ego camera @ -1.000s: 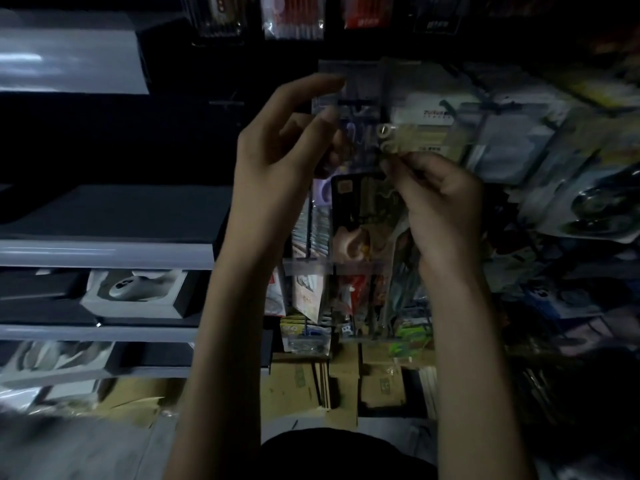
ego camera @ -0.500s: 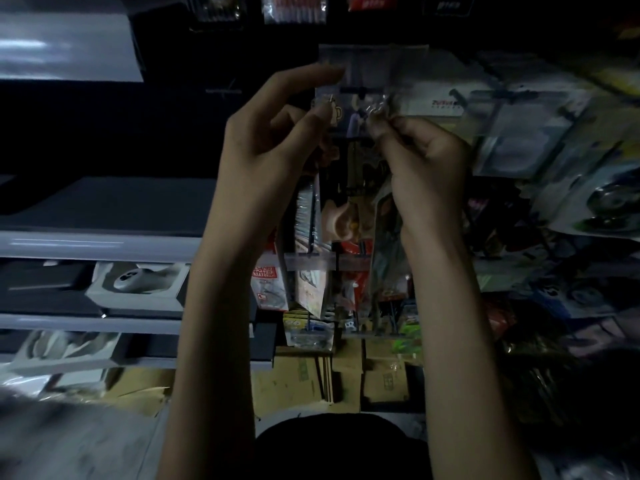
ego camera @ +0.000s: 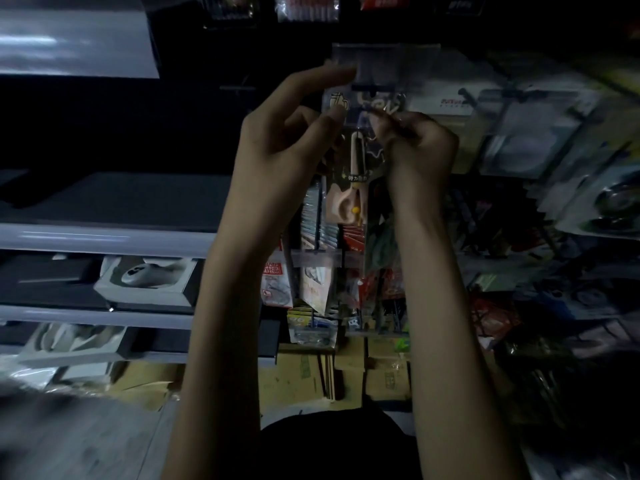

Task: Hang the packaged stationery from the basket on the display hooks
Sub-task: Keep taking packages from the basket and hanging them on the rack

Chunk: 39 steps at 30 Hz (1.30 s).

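1. The package is upright between both hands, with its top edge at the display hook.
2. The right hand pinches the package's upper edge with curled fingers.
3. The left hand has its thumb on the package's upper left corner and its index finger extended. Whether it grasps the package cannot be determined.

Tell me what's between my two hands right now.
In the head view, a pack printed with an ear lies between left hand and right hand.

packet lifted up to the hook, turned face-on, right hand risen with it
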Available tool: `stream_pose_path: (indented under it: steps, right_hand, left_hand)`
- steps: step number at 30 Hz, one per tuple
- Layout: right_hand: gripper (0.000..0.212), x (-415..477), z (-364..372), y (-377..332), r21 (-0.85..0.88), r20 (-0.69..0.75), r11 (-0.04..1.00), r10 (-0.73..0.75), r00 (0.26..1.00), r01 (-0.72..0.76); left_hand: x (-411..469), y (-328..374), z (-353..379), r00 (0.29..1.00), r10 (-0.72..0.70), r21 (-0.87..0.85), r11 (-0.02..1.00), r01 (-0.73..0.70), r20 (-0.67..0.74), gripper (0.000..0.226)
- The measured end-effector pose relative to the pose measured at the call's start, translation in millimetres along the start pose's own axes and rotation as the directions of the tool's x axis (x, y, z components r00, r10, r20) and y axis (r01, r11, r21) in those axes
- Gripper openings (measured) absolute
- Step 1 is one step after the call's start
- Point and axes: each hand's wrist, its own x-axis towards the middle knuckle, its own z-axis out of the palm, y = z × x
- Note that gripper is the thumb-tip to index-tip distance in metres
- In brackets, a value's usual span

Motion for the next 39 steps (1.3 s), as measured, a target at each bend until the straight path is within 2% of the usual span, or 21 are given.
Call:
stream_pose_path:
  steps: [8, 13, 17, 21, 25, 27, 29, 32, 36, 39]
  right_hand:
    - [0.015, 12, 9, 12, 0.015, -0.009, 1.0, 0.027, 1.0, -0.027]
    - [0.014, 12, 5, 12, 0.035, -0.005, 0.999, 0.039, 0.999, -0.039]
    - [0.005, 7, 1, 9, 0.079, -0.031, 0.997, 0.026, 0.999, -0.023]
    - [0.005, 5, -1, 9, 0.091, 0.017, 0.996, 0.004, 1.0, -0.005]
    - [0.013, 7, -3, 7, 0.092, -0.005, 0.994, 0.057, 0.998, -0.057]
    - [0.01, 7, -2, 6, 0.099, -0.005, 0.992, 0.074, 0.997, -0.073]
    - [0.007, 6, -2, 4, 0.1, 0.007, 0.991, 0.09, 0.996, -0.09]
    - [0.019, 7, -1, 0, 0.088, 0.021, 0.989, 0.114, 0.993, -0.116]
    - [0.009, 4, -7, -4, -0.006, 0.02, 0.994, 0.108, 0.994, -0.108]
    - [0.009, -6, -11, 1, -0.129, 0.011, 0.99, 0.067, 0.998, -0.066]
  left_hand:
    - [-1, -3, 0, 1.0, -0.002, -0.025, 1.0, 0.002, 0.014, 0.033]
    - [-1, -8, 0, 0.999, -0.044, -0.167, 0.985, 0.045, 0.011, 0.03]
    - [-4, -17, -2, 0.997, -0.077, -0.252, 0.965, 0.078, 0.012, 0.025]
    - [-7, -32, 0, 0.991, -0.132, -0.205, 0.971, 0.125, -0.019, 0.021]
    - [-6, -64, 9, 0.968, -0.18, -0.074, 0.983, 0.169, -0.177, 0.023]
    - [-5, -79, 14, 0.954, -0.189, -0.027, 0.982, 0.188, -0.232, 0.029]
    - [-5, -88, 18, 0.952, -0.239, -0.068, 0.971, 0.231, -0.192, 0.026]
    - [-10, -96, 23, 0.955, -0.28, -0.119, 0.956, 0.267, -0.101, 0.023]
    - [-13, -102, 24, 0.955, -0.279, -0.135, 0.955, 0.265, -0.099, 0.023]
    - [-15, -100, 23, 0.955, -0.281, -0.155, 0.952, 0.265, -0.098, 0.021]
